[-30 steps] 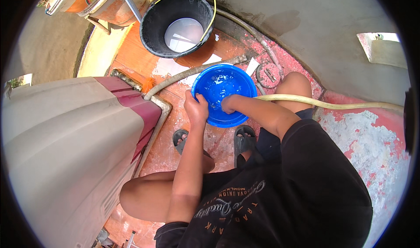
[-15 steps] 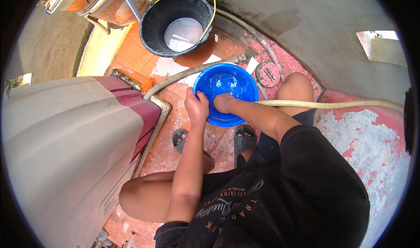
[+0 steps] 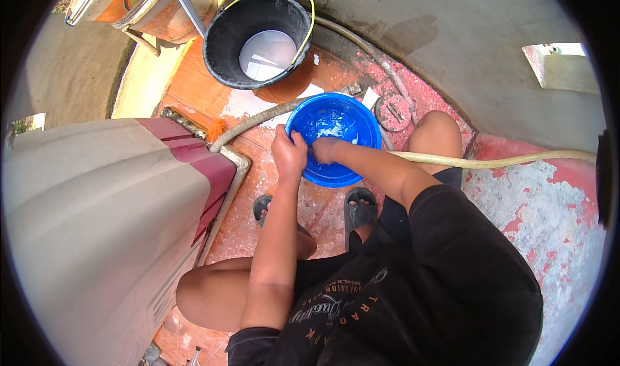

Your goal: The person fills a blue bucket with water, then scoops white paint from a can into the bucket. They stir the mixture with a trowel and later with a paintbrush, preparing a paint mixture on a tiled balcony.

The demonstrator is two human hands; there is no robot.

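A round blue basin (image 3: 371, 117) with rippling water (image 3: 332, 124) in it is in front of me, above the floor between my feet. My left hand (image 3: 289, 151) is closed around the basin's left rim, thumb toward the inside. My right hand (image 3: 326, 150) reaches down inside the basin, close to its left inner wall. Its fingers are hidden by the hand itself and the water, so whether they hold anything does not show.
Beyond the basin stands a black bucket (image 3: 216, 52) with whitish liquid and a yellow handle. A grey hose (image 3: 255, 118) crosses behind the basin; a pale yellow hose (image 3: 491, 164) runs off right. A beige-and-maroon panel (image 3: 116, 198) borders the left, a grey wall (image 3: 478, 36) the right.
My right hand has shifted slightly left inside the basin, and the water's ripples differ. My left hand keeps its grip on the rim. The view has tilted a little.
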